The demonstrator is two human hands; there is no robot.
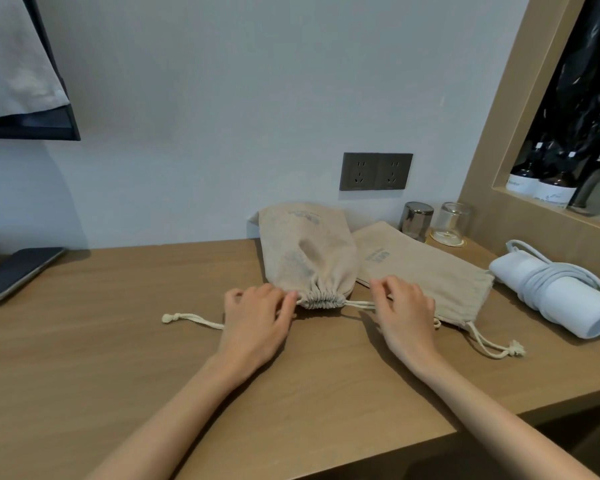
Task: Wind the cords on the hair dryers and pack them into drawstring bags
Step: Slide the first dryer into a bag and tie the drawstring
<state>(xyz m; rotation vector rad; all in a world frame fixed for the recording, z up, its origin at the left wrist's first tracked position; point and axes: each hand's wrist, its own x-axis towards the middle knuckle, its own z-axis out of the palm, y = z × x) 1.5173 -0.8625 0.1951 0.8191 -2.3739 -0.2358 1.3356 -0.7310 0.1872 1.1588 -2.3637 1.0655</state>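
Wooden desk [118, 375] runs the full width, against a pale wall [205, 116].

Filled bag [305, 251]: beige cloth, bulging, lying mid-desk with its closed end toward the wall. Its neck is gathered tight and faces me, between my two hands.

Flat bag [430, 271]: same cloth, lying limp just right of the filled one, its near corner tucked under that bag's edge. Its mouth is ungathered and its knotted strings [515, 349] trail toward the desk's front edge.

Hair dryer [568, 306]: white, on its side at the far right of the desk, outside any bag, near the flat bag's mouth. Its cord [541, 282] is wound in several turns around the body.

Left hand [257, 320]: palm down on the desk, fingers curled, tips against the left side of the gathered neck. The left drawstring [194, 320] passes under the palm and ends in a knot lying out to the left. Pinched or only covered: cannot tell.

Right hand [407, 310]: palm down over the flat bag's near edge, fingers curled. The right drawstring [359, 303] runs straight from the neck in under the thumb side. The contact is hidden, so grip on it not confirmed.

Dark tray [14, 271] at far left. Double wall socket [376, 171] above the bags. Metallic cup [417, 220] and clear glass [452, 221] sit side by side by the wall, behind the flat bag.
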